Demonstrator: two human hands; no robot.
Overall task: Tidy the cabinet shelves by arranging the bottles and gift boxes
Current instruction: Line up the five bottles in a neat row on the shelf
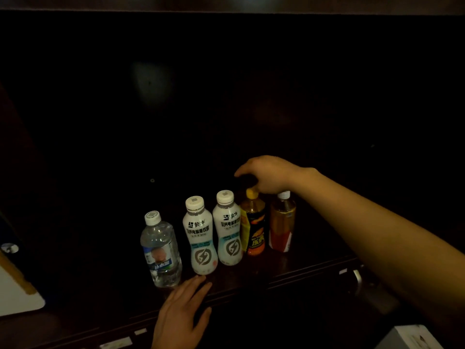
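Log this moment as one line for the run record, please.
phase: lining up bottles | right hand: over yellow-capped bottle, grip unclear | left hand: open, on shelf edge | row: five bottles upright

Five bottles (227, 227) upright in row; right hand (269, 173) above yellow-capped bottle (252, 222).

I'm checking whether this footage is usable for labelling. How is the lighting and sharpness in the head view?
Head view: very dim, the cabinet interior almost black, with one faint pale glare patch on the back panel. Only the row of bottles, such as a white bottle, the right hand and the left hand are lit. Labels are soft but partly legible, and wide-angle distortion tilts the shelf edge.
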